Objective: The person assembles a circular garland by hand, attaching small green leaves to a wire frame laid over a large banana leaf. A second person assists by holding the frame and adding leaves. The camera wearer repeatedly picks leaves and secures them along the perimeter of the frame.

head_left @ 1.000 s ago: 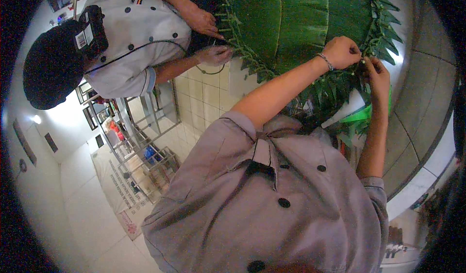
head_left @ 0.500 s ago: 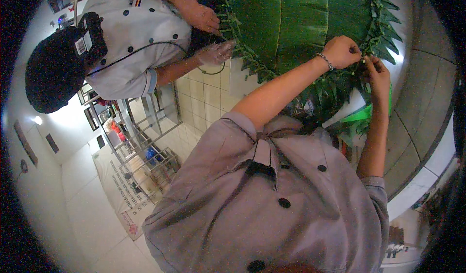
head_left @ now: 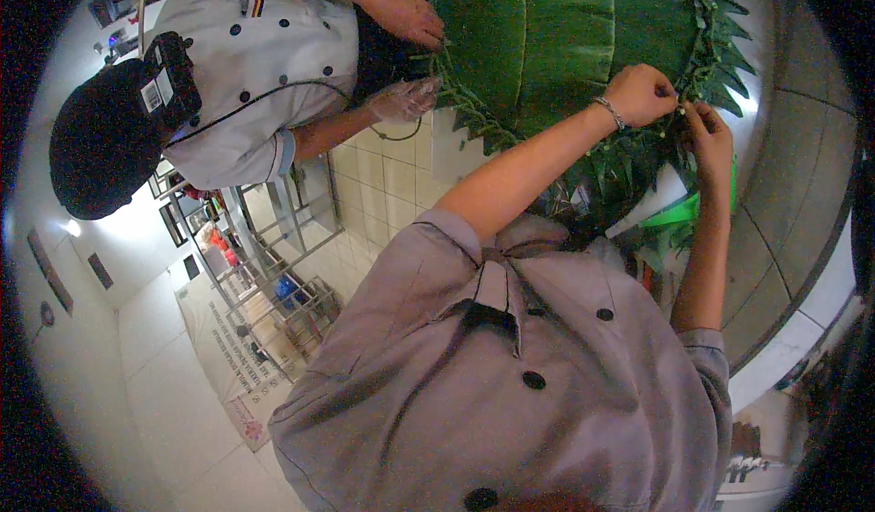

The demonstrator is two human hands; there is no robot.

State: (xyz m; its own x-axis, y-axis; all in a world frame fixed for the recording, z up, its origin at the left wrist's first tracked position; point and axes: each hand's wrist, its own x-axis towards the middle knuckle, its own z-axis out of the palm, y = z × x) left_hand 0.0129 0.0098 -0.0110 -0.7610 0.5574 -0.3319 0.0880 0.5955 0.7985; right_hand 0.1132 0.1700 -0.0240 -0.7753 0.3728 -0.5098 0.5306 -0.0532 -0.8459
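A large round tray lined with banana leaf [head_left: 565, 38] fills the top of the view, its edge trimmed with pointed folded leaves [head_left: 725, 56]. My left hand [head_left: 641, 95], a bracelet at its wrist, reaches over the lining to the trim at the near right; its fingers are closed in a pinch. Close beside it, my right hand [head_left: 711, 140] comes up from below with thumb and finger pinched at the same stretch of trim. Small pale bits show between the two hands. What exactly the fingertips grip is too small to tell.
A co-worker in a white jacket and black cap [head_left: 100, 138] stands at the left, one gloved hand [head_left: 407, 100] by the tray's edge. Behind are metal racks [head_left: 273, 266]. Under my right forearm lies a bright green object [head_left: 679, 213]. Grey tiled counter [head_left: 775, 193] runs along the right.
The co-worker's bare hand has shifted right along the tray's edge, and their head has moved slightly. My two hands stay at the same spot on the trim.
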